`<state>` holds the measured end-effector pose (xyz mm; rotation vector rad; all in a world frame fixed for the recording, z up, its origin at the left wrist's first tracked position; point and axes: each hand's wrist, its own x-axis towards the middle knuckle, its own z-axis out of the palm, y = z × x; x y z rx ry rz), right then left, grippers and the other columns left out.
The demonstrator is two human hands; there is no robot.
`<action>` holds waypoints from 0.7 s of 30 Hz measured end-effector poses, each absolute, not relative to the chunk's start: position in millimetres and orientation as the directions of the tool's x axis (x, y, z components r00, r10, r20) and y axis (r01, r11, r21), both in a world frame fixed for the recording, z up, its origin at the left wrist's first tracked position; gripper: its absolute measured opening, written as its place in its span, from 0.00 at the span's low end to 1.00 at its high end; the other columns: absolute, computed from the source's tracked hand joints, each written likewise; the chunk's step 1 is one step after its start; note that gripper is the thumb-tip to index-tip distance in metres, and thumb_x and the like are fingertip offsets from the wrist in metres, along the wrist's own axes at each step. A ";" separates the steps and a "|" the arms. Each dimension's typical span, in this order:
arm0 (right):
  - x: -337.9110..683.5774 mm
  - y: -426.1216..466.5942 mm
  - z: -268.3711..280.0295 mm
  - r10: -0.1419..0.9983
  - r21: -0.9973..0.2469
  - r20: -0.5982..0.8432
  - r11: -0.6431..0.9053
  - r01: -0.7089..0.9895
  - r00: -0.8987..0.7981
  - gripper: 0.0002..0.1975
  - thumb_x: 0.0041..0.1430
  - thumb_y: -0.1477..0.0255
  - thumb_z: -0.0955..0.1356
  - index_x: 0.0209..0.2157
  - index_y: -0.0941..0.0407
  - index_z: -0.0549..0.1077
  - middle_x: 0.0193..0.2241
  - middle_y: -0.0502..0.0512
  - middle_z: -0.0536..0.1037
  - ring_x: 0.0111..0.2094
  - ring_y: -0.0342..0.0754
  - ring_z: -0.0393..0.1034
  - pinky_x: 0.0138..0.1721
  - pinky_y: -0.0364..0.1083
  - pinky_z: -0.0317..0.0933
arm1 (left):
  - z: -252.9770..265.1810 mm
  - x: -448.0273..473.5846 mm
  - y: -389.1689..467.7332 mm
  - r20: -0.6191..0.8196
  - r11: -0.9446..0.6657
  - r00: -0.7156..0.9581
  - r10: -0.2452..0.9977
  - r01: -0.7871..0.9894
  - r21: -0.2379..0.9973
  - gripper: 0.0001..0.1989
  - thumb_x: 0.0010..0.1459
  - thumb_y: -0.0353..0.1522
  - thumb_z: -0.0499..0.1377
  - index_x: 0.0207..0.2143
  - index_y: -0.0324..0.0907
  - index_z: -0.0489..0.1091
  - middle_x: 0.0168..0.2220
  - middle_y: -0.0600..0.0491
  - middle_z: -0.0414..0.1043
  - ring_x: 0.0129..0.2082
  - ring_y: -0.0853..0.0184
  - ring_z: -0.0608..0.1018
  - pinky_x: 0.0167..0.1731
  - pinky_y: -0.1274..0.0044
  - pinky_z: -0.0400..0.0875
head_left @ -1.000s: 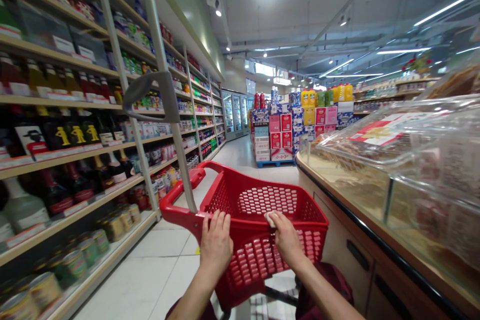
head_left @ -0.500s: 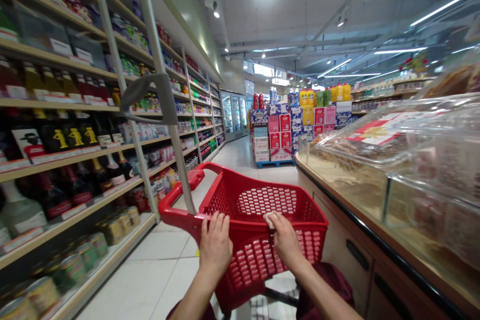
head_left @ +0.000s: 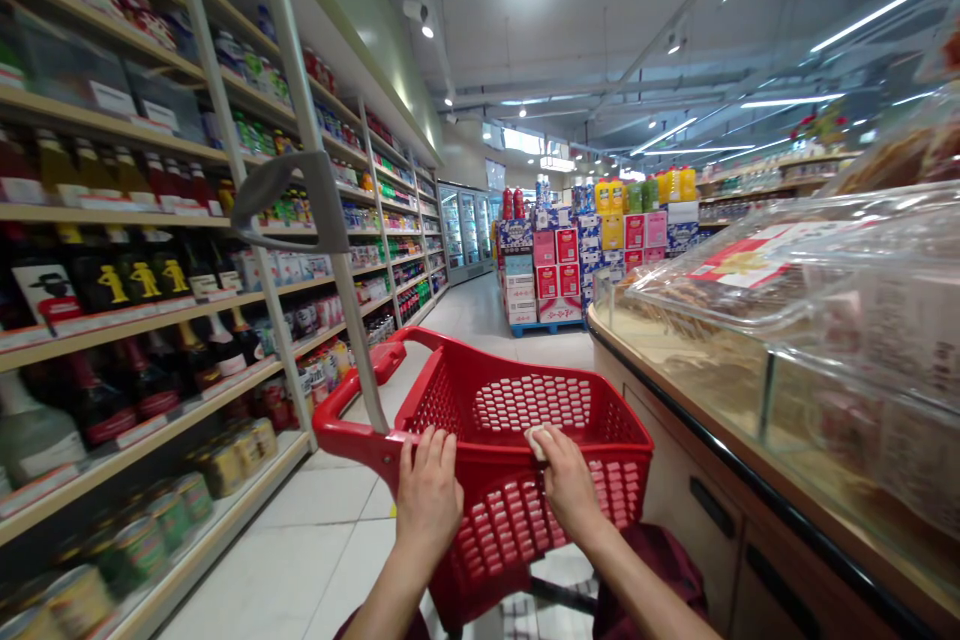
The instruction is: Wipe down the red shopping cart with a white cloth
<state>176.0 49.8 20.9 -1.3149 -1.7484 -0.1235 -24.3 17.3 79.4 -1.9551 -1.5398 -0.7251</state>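
A red plastic shopping basket (head_left: 525, 510) with pierced walls and a raised grey telescopic handle (head_left: 330, 200) stands in front of me, and nothing shows inside the part I can see. My left hand (head_left: 429, 490) grips its near rim, close to the foot of the handle, fingers bent over the edge. Farther right along that same rim is my right hand (head_left: 566, 480), closed on a small folded white cloth (head_left: 535, 442), or maybe a tissue. The cloth touches the rim; most of it is hidden under my fingers.
Shelves (head_left: 142, 320) of bottles and cans run along the left. A glass-edged wooden counter (head_left: 675, 400) with clear packages (head_left: 780, 260) borders the right side. Ahead, stacked boxes (head_left: 556, 265) stand on a blue pallet (head_left: 547, 327), and glass-door coolers (head_left: 465, 225) line the back.
The view has shifted very slightly, so everything sits a little farther left. Both hands keep their places on the rim, the right one with the white cloth.
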 end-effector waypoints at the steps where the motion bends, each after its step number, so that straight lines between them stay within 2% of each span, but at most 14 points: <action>1: 175.9 49.7 20.6 0.708 -0.415 0.707 0.429 0.802 -0.013 0.27 0.43 0.87 0.55 0.45 0.58 0.67 0.45 0.57 0.69 0.50 0.48 0.59 0.51 0.52 0.54 | 79.5 -24.2 17.1 0.705 -0.200 0.201 0.681 0.976 -0.086 0.22 0.45 0.24 0.49 0.45 0.35 0.66 0.47 0.46 0.67 0.51 0.60 0.64 0.54 0.65 0.48; 12: 175.8 50.2 18.0 0.688 -0.403 0.725 0.430 0.808 -0.004 0.27 0.44 0.87 0.55 0.45 0.58 0.67 0.46 0.58 0.69 0.50 0.49 0.59 0.51 0.53 0.54 | 80.6 -23.5 15.8 0.728 -0.205 0.212 0.652 0.974 -0.100 0.21 0.45 0.24 0.49 0.44 0.36 0.67 0.46 0.46 0.68 0.50 0.59 0.65 0.53 0.65 0.49; 21: 174.6 48.3 18.3 0.676 -0.414 0.737 0.443 0.795 0.007 0.27 0.43 0.87 0.55 0.46 0.57 0.67 0.46 0.58 0.69 0.50 0.49 0.59 0.51 0.53 0.54 | 79.3 -23.9 17.3 0.709 -0.202 0.200 0.676 0.976 -0.083 0.21 0.45 0.24 0.49 0.45 0.35 0.66 0.47 0.46 0.67 0.51 0.59 0.64 0.54 0.65 0.49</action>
